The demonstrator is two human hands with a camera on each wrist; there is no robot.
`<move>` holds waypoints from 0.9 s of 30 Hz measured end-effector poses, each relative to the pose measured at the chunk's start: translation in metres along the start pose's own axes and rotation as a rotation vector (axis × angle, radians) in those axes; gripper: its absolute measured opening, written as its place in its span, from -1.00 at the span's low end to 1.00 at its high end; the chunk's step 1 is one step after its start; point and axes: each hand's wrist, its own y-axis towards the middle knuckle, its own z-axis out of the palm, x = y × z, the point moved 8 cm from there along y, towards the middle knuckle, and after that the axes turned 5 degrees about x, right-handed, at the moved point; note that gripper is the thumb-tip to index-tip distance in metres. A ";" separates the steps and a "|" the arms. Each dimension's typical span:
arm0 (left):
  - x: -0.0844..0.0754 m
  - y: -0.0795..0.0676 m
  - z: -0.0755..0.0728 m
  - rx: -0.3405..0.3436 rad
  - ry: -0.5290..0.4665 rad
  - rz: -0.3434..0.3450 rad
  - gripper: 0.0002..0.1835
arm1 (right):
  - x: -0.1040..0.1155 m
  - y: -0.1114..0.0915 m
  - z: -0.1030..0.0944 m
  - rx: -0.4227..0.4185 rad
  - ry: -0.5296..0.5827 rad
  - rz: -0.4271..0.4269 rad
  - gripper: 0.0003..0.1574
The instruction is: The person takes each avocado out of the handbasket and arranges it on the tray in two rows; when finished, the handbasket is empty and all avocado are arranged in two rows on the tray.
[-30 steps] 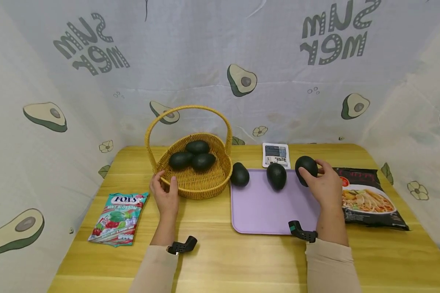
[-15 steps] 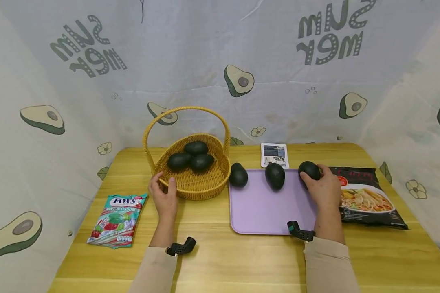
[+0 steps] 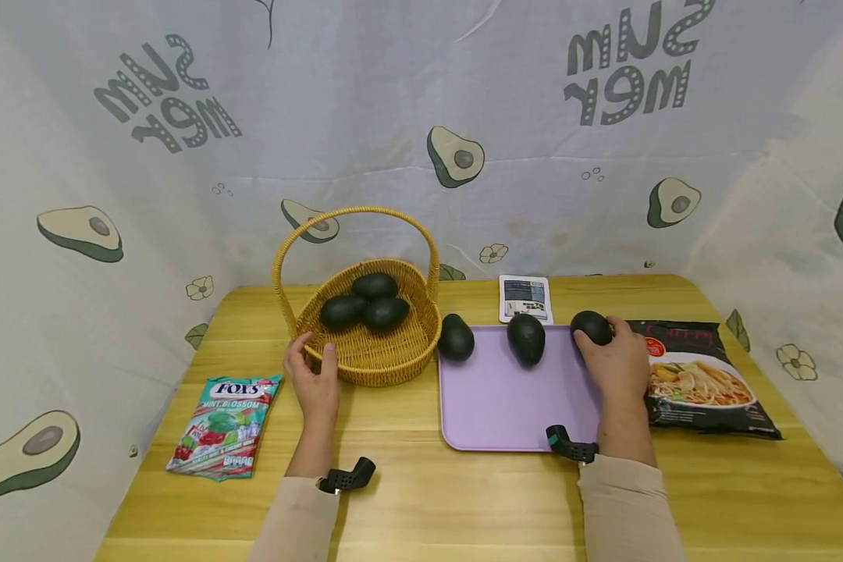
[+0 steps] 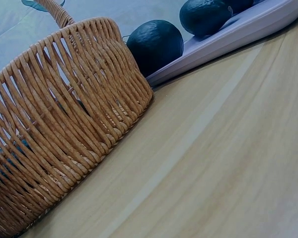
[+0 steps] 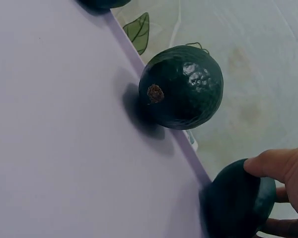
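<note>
My right hand (image 3: pixel 617 363) grips a dark green avocado (image 3: pixel 591 327) at the back right corner of the lilac tray (image 3: pixel 520 414). In the right wrist view the thumb lies on top of it and fingertips show behind. Two more avocados lie along the tray's back edge, one in the middle (image 3: pixel 526 340) and one at the left corner (image 3: pixel 456 338). My left hand (image 3: pixel 316 382) holds the front left rim of a yellow wicker basket (image 3: pixel 393 375), its thumb on the outer side. Inside the basket three avocados (image 3: pixel 385 314) sit together. The left wrist view shows no hand.
A mint candy bag (image 3: pixel 225 428) lies left of the basket. Right of the tray is a black noodle packet (image 3: pixel 706 382), partly behind my right hand. A small white packet (image 3: pixel 525 299) lies behind the tray. The basket's tall handle (image 3: pixel 365 209) arches upward.
My right hand has lowered its avocado and moved it slightly right, to the tray's back right corner. The left hand stays at the basket rim. The head view has shifted slightly.
</note>
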 end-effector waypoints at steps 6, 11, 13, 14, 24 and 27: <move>0.000 0.000 0.000 0.009 -0.002 -0.004 -0.53 | 0.004 0.000 0.000 -0.001 0.012 -0.020 -0.07; 0.002 0.001 0.000 0.008 -0.005 -0.001 -0.53 | 0.005 0.000 0.001 0.012 0.024 -0.033 -0.08; 0.002 0.001 -0.001 0.005 -0.011 0.005 -0.53 | 0.005 0.000 0.001 0.014 0.027 -0.041 -0.10; 0.003 0.001 -0.001 0.003 -0.013 0.007 -0.53 | 0.005 0.000 0.001 0.014 0.029 -0.046 -0.11; 0.002 0.000 -0.001 -0.005 -0.006 0.007 -0.53 | 0.001 0.001 -0.002 -0.022 0.055 -0.044 -0.15; 0.001 0.000 0.000 -0.006 -0.004 0.013 -0.53 | 0.000 0.002 -0.002 -0.012 0.055 -0.039 -0.12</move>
